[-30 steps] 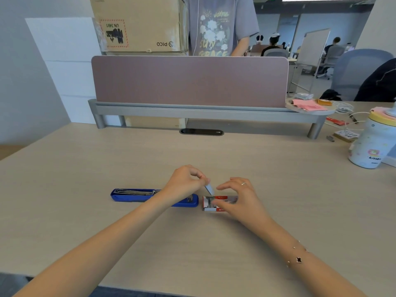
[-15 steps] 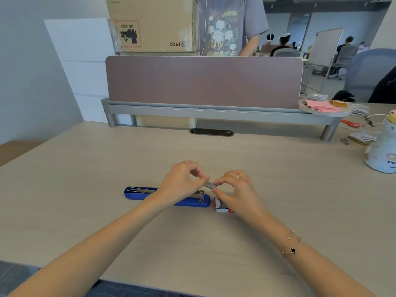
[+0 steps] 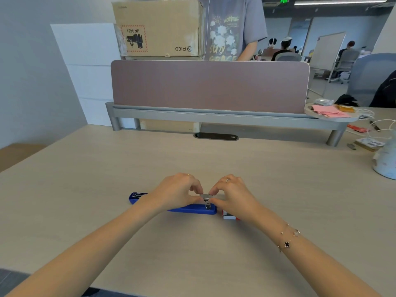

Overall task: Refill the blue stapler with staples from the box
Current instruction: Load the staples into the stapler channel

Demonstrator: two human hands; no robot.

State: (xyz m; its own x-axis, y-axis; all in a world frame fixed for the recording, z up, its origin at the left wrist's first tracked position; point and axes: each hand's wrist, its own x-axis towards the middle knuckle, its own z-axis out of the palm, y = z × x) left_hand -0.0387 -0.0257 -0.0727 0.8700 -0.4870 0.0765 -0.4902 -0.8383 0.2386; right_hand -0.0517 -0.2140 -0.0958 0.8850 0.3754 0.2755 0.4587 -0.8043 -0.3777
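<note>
The wide pale counter (image 3: pixel 90 189) carries everything, and near its middle the blue stapler (image 3: pixel 192 209) lies flat and opened out, its length running left to right with the metal channel end showing at the far left and the hinge hardware near the right end. Just to the right of it sits the small red-and-white staple box (image 3: pixel 228 216), mostly hidden under the right wrist, so whether it is open cannot be told. The left hand (image 3: pixel 177 192) and the right hand (image 3: pixel 234 195) meet above the stapler's right end, each grip pinched on one end of a short silvery strip of staples (image 3: pixel 206 197) held between the fingertips. Judging from this, the stapler is already open and a strip is out of the box; what remains is to seat the strip in the channel, close the stapler, and probably put the box aside.
</note>
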